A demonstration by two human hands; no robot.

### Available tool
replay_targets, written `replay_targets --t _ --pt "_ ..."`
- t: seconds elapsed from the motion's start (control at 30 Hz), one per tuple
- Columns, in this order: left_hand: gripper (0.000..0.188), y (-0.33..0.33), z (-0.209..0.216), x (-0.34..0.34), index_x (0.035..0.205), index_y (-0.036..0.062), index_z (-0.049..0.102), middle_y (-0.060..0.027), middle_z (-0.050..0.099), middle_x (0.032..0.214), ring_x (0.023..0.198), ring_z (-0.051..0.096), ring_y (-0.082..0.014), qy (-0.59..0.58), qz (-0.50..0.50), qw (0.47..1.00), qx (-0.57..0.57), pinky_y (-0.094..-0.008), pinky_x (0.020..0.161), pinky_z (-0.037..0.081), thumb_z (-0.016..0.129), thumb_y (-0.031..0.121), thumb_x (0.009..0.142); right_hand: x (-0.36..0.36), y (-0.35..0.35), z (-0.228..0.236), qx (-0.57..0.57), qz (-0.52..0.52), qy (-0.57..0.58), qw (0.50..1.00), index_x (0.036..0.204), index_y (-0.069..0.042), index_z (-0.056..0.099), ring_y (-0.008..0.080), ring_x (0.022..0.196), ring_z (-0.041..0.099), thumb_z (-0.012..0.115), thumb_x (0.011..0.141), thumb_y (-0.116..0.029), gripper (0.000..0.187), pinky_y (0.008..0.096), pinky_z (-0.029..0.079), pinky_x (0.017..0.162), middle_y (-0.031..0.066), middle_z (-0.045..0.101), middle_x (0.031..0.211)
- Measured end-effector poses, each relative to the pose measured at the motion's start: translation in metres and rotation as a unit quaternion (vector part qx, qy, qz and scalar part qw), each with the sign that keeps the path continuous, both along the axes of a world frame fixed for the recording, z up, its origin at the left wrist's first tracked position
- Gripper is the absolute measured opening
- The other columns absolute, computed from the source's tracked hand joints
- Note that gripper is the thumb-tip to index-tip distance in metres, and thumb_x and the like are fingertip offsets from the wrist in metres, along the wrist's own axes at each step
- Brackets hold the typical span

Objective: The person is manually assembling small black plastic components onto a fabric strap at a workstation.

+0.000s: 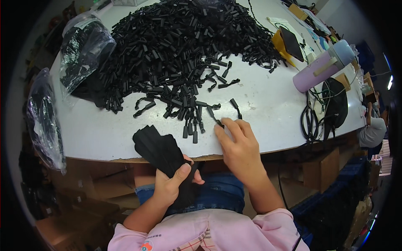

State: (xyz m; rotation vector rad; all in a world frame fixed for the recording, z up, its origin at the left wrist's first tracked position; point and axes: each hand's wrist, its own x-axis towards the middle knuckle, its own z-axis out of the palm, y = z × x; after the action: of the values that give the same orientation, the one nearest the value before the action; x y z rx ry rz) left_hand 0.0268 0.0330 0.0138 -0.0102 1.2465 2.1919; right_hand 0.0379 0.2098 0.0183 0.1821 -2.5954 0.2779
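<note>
My left hand is closed round a bundle of flat black fabric strips that look like zipper tapes. The strips fan out over the table's near edge, and their lower part hangs over my lap. My right hand reaches over the tabletop, thumb and forefinger pinched on a small black zipper pull. Beside its fingertips lies another loose zipper pull. A small cluster of pulls spreads just left of my right hand. Behind it rises a large heap of black zipper pulls.
Plastic-wrapped black bundles stand at the left, with another clear bag on the table's edge. To the right are a purple bottle, a phone on a yellow stand, and coiled cables. Another person sits far right.
</note>
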Motion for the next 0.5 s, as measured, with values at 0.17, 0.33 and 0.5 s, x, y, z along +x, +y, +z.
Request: replay_targets --t 0.17,0.33,0.5 --pt "0.021 -0.005 -0.003 0.0 0.093 -0.0002 0.047 -0.007 0.052 0.078 0.066 0.053 -0.0149 -0.02 -0.03 0.999 -0.013 -0.026 0.055 0.045 0.055 0.013 0.078 0.011 -0.001 0.01 -0.018 -0.01 -0.091 0.996 0.082 0.001 0.054 0.0246 0.073 0.05 0.054 0.059 0.0 0.023 0.028 0.043 0.057 0.012 0.049 0.081" --pt "0.011 0.001 -0.004 0.002 0.085 0.0015 0.053 -0.0019 0.051 0.079 0.07 0.047 -0.0072 0.178 0.042 0.972 -0.144 -0.0189 0.063 0.038 0.057 0.009 0.077 0.013 -0.011 0.002 -0.228 0.001 -0.055 0.972 0.081 0.002 0.053 0.0205 0.068 0.052 0.054 0.064 0.007 0.018 0.0242 0.043 0.057 0.0105 0.049 0.079" --pt "0.01 0.004 0.0 0.002 0.083 0.0007 0.053 -0.0013 0.052 0.078 0.07 0.048 -0.0069 0.168 0.036 0.98 -0.103 -0.0198 0.062 0.039 0.058 0.004 0.075 0.023 -0.043 -0.003 -0.653 0.135 -0.074 0.741 0.082 0.003 0.054 0.0116 0.071 0.048 0.052 0.071 0.009 0.013 0.0207 0.039 0.061 0.0096 0.051 0.083"
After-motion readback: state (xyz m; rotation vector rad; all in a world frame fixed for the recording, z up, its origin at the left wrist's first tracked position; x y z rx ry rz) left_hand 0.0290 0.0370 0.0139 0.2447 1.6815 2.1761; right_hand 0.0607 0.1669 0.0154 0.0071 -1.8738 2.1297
